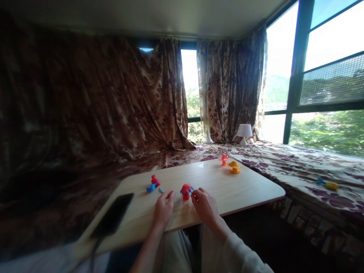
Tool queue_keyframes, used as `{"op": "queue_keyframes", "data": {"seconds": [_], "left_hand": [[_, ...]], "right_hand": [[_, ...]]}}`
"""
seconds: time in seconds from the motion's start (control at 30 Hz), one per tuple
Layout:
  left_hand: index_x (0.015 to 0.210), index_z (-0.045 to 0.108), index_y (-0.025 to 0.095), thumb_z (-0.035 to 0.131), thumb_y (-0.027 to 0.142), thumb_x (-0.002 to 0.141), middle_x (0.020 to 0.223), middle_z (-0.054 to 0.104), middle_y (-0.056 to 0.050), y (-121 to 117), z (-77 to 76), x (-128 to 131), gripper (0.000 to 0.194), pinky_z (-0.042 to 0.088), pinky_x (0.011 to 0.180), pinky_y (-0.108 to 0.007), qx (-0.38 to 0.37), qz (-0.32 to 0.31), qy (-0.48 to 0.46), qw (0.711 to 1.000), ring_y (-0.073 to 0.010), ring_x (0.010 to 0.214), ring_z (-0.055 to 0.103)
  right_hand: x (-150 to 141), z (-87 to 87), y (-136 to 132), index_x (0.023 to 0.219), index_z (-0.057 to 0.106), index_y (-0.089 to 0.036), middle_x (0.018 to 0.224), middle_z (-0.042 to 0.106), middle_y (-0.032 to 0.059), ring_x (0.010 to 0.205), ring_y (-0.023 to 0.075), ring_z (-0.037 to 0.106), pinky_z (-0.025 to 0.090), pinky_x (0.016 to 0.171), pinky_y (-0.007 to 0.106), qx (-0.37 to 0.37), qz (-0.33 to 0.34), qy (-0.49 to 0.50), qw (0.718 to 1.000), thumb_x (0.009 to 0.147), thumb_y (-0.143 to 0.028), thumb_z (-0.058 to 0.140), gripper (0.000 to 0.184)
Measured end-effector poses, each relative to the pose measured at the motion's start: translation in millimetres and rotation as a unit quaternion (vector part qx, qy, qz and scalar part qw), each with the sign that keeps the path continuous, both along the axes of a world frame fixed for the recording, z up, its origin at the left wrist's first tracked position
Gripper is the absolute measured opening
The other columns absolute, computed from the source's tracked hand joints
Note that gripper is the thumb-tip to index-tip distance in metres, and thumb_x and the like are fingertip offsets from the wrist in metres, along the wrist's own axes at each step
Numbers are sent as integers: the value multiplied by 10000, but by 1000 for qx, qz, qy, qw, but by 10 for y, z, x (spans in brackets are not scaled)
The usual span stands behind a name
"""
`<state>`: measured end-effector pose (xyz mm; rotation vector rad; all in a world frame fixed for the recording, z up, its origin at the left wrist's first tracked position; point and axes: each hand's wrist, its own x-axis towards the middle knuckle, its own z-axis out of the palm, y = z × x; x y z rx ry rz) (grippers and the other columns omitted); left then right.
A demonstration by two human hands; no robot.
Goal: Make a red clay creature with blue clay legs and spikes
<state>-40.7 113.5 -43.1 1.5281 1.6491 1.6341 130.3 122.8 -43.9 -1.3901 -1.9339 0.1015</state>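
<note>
At a pale table: two hands and a red model

On the near left of the table (204, 174) lies a black device (113, 214) with a cable (94, 250). The left hand (164, 204) is curled, thumb and fingertips together, just left of the red model (186, 188). The model, trimmed with blue strips, stands upright on the table between the hands. The right hand (205, 204) has its bent fingers at the model's right side; whether they clamp a strip cannot be told. Beyond the left hand lie a blue scrap (160, 190), a blue lump (151, 187) and a dark red lump (155, 181). Near the far edge stand a yellow piece (234, 167) and, behind it, a coral piece (224, 160). Farther off come a floral cover (273, 161), a white lamp (244, 131) and patterned curtains (222, 91).
</note>
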Motion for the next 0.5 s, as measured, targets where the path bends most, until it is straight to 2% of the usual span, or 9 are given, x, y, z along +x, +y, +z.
{"op": "queue_keyframes", "data": {"seconds": [0.17, 0.33, 0.5], "left_hand": [[858, 702, 135, 538, 405, 691, 986, 731, -161, -5, 11, 7, 357, 463, 914, -413, -2, 3, -9, 1000, -294, 977, 648], [879, 698, 132, 543, 408, 694, 990, 727, -165, 8, -7, -6, 367, 456, 919, -402, -12, 0, -16, 1000, -294, 988, 644], [972, 672, 131, 523, 438, 742, 926, 740, -141, 30, -28, 4, 412, 470, 896, -377, -34, -13, -26, 999, -276, 952, 665]], "right_hand": [[8, -19, -3, 930, 673, -214, 872, 666, 15, 763, 163, 631, 358, 637, 244, -18, -1, 26, 999, 852, -201, 548, 147], [20, -30, -23, 901, 673, -219, 874, 671, 12, 759, 157, 623, 368, 647, 245, -24, -8, 19, 1000, 838, -171, 527, 166], [10, -17, -2, 858, 701, -212, 854, 677, 29, 828, 188, 612, 390, 717, 268, -29, -9, -2, 1000, 805, -224, 562, 149]]}}
